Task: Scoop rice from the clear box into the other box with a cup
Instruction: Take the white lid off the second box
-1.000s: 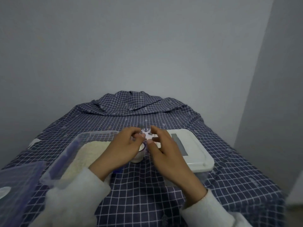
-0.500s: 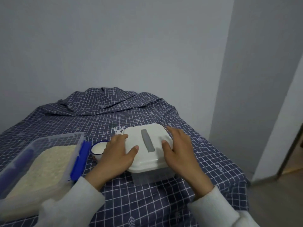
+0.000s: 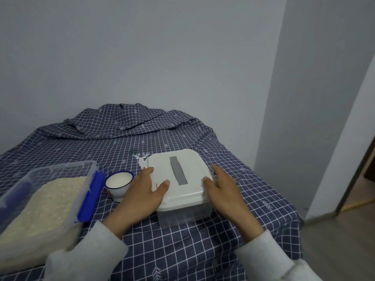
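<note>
Bracketing the white lid (image 3: 178, 175) of the other box (image 3: 183, 214) near the table's right edge, left hand (image 3: 142, 196) and right hand (image 3: 225, 191) rest with fingers spread, gripping nothing; cup (image 3: 119, 182) and rice-filled clear box (image 3: 43, 201) lie leftward.

left hand (image 3: 142, 196) and right hand (image 3: 225, 191) flank white lid (image 3: 178, 175); cup (image 3: 119, 182) between lidded box and rice box (image 3: 46, 201)

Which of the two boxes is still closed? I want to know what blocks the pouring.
The box with the white lid, under both hands, is closed. The clear plastic box with blue latches on the left stands open, its rice exposed.
</note>
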